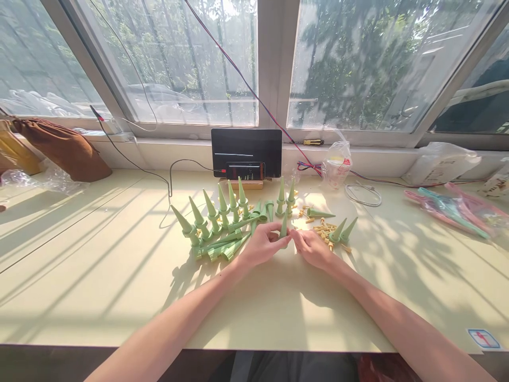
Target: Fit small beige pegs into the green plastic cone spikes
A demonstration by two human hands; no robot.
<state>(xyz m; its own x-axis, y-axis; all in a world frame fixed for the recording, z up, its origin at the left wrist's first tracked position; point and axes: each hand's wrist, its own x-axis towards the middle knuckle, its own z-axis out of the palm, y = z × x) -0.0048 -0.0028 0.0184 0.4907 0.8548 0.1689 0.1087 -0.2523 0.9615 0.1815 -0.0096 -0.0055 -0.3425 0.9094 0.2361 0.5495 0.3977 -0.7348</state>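
Note:
My left hand (260, 246) is closed around a green plastic cone spike (283, 225), its pointed tip upward. My right hand (314, 249) is pinched at that spike's right side; whatever its fingertips hold is hidden or too small to name. On the left, several green spikes with collars (210, 210) stand upright in a slanting row. Loose green tapered tubes (220, 246) lie in a pile in front of them. Two more upright spikes (281, 199) stand behind my hands. Small yellow pegs (323, 231) are scattered beside my right hand, near two tilted green cones (345, 232) and one lying cone (321, 213).
A dark tablet (246, 140) and a phone (245, 171) lean at the window side with a cable. A plastic-wrapped cup (336, 165), a coiled white cable (363, 195) and pink and teal items (449, 209) lie right. A brown pouch (63, 148) rests far left.

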